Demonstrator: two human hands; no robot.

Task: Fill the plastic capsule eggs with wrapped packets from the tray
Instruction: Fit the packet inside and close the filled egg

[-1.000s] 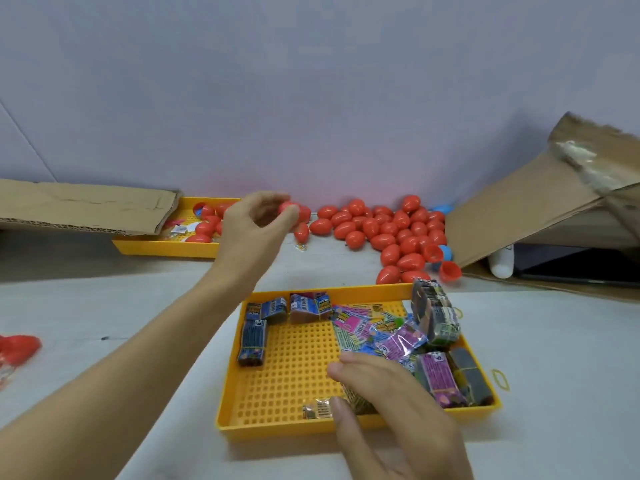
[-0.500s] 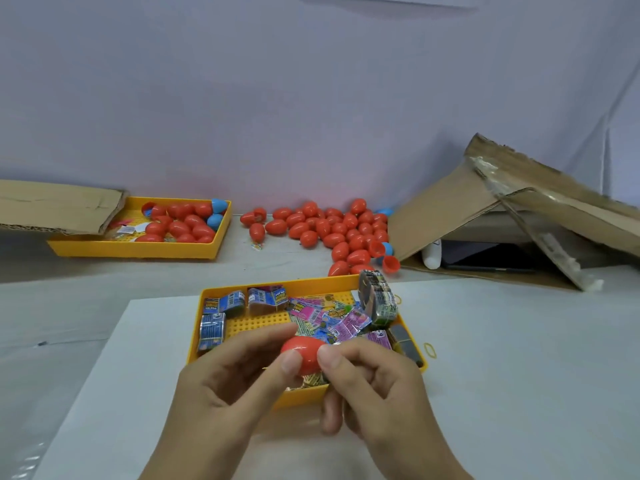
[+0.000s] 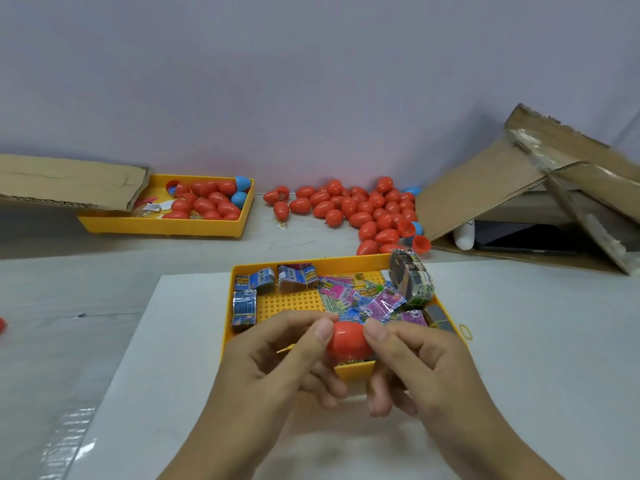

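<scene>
The red egg (image 3: pixel 347 342) at the centre is smooth, glossy plastic, as are the loose eggs (image 3: pixel 363 211) heaped at one o'clock. The yellow tray (image 3: pixel 294 304) is matt plastic with a studded floor, and its packets (image 3: pixel 381 304) are shiny, crinkled foil-like wrap. The cardboard (image 3: pixel 485 188) at two o'clock is rough, matt and torn; the white surface (image 3: pixel 536 341) looks smooth and dull.

Not much readable here tbh. A "6" or "9" in a small white circle on the purple wrapped packet (image 3: pixel 382 304) near the right edge of the yellow tray (image 3: pixel 227 327), and the same kind of digit on a blue packet (image 3: pixel 248 292) by the tray's far left corner. Rest of the print on the wrappers too blurry to make out.
</scene>
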